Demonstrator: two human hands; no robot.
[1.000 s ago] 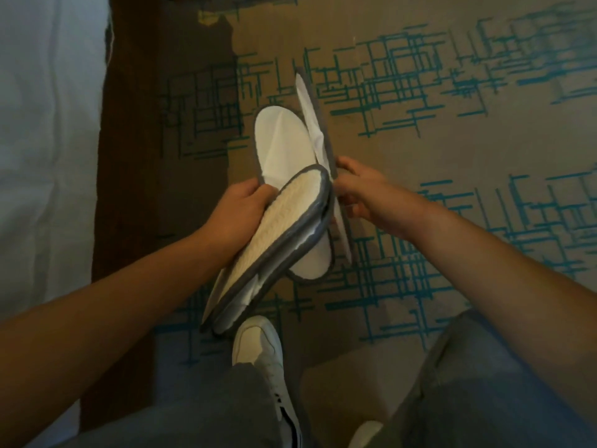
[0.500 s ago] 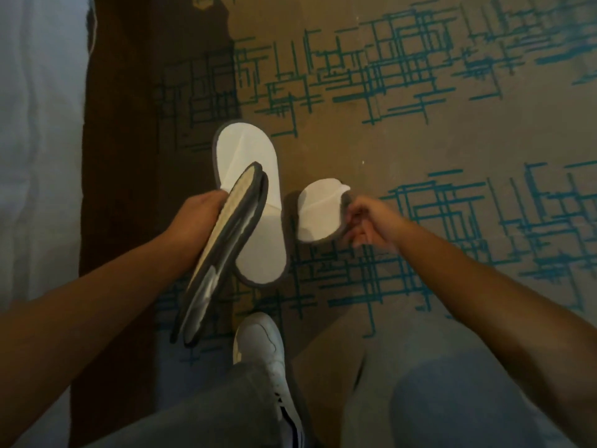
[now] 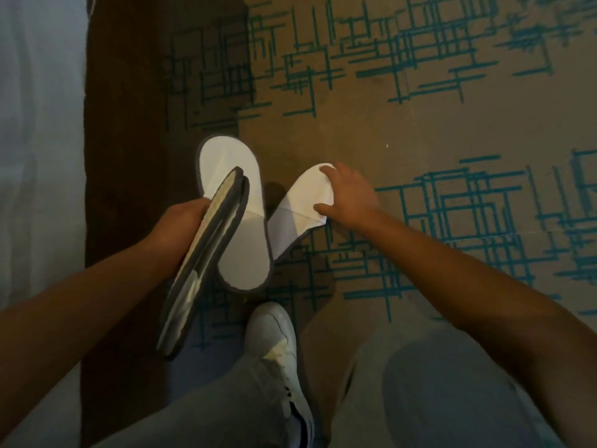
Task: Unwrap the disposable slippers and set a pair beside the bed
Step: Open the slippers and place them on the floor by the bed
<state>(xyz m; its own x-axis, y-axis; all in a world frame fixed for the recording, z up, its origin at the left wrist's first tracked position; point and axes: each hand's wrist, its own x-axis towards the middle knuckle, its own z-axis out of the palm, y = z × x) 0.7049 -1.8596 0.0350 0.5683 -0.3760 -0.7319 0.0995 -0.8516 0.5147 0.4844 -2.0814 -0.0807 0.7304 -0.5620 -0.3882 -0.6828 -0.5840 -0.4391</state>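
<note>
One white slipper with a grey rim lies flat on the carpet, toe pointing away from me. A second white slipper lies just to its right, angled outward, and my right hand rests on its toe with fingers spread. My left hand grips another pair of slippers stacked sole to sole, held on edge above the floor and partly hiding the first slipper. The bed with white linen runs along the left.
The dark wooden bed base borders the brown carpet with teal line pattern. My white sneaker stands just below the slippers, and my grey trouser legs fill the bottom of the view.
My right hand has laid the second slipper down on the carpet beside the first and now rests flat on its toe. The left hand still holds the stacked pair.
</note>
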